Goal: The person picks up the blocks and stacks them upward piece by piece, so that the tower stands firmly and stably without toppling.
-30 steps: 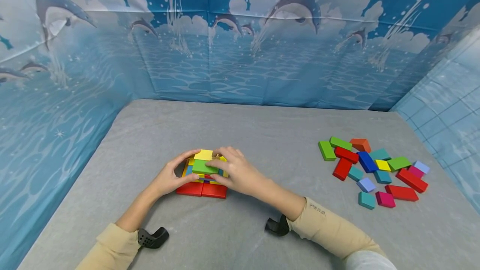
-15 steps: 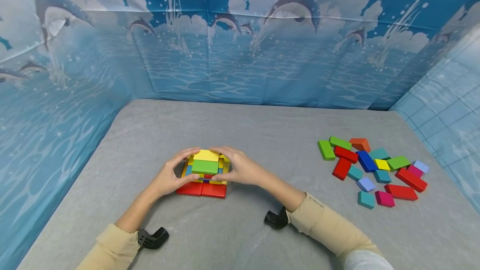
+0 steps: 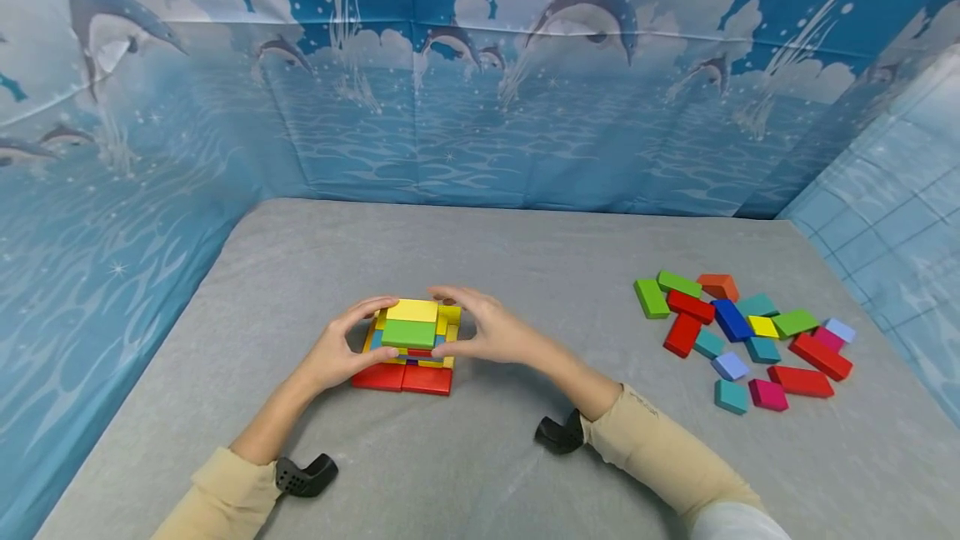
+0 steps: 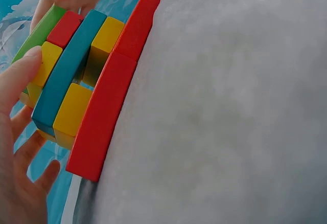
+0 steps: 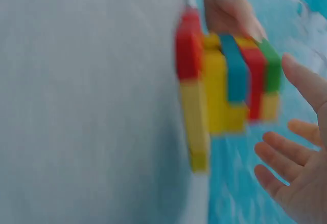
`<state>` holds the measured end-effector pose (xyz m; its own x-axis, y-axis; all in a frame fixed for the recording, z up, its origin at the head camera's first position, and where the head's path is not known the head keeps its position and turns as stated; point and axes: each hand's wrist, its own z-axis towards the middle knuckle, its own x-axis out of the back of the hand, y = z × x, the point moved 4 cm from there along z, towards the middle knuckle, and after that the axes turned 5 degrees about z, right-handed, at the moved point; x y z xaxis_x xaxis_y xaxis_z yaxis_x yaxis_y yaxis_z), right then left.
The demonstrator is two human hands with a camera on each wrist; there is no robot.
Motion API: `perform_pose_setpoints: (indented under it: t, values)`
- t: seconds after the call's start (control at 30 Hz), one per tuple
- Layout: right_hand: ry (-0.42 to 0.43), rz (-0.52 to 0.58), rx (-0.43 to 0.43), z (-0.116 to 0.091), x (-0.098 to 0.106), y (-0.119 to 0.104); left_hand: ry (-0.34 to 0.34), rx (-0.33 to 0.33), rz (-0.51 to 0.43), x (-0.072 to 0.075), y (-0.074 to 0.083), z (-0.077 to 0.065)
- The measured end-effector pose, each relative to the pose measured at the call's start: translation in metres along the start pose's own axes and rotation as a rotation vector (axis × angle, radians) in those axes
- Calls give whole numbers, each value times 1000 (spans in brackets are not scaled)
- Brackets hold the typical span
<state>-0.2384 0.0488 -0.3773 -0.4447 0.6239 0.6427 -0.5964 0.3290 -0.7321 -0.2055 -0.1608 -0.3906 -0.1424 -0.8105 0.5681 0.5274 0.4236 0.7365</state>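
A small stack of coloured blocks [image 3: 411, 342] stands on the grey table [image 3: 525, 265]: two red blocks [image 3: 405, 378] at the bottom, with a green one [image 3: 409, 332] and a yellow one [image 3: 412, 310] on top. My left hand [image 3: 341, 350] curls round the stack's left side, its thumb on the yellow and green edge in the left wrist view [image 4: 20, 75]. My right hand [image 3: 491, 332] is at the stack's right side. In the right wrist view its fingers [image 5: 301, 173] are spread and apart from the blurred stack [image 5: 225, 81].
Several loose blocks [image 3: 742, 336] in red, green, blue, teal, yellow and pink lie scattered at the right of the table. Blue dolphin-print cloth walls [image 3: 480, 107] close in the left, back and right sides. Black wrist mounts [image 3: 303, 475] show near both sleeves.
My right hand slid off the top of the green block to the stack's right side and its fingers opened away. The left hand has stayed on the stack.
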Motion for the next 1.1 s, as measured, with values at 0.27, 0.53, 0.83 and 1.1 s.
perform_pose_setpoints:
  t: [0.27, 0.53, 0.83, 1.1]
  values:
    - [216, -105, -129, -67, 92, 48, 12, 18, -8, 0, 0, -1]
    - [343, -349, -467, -152, 148, 103, 2, -1, -7, -1, -10, 0]
    - [336, -457, -611, -173, 149, 114, 15, -20, 12, -4, -23, 0]
    - [308, -299, -440, -157, 137, 106, -5, 7, 17, 0, -1, 2]
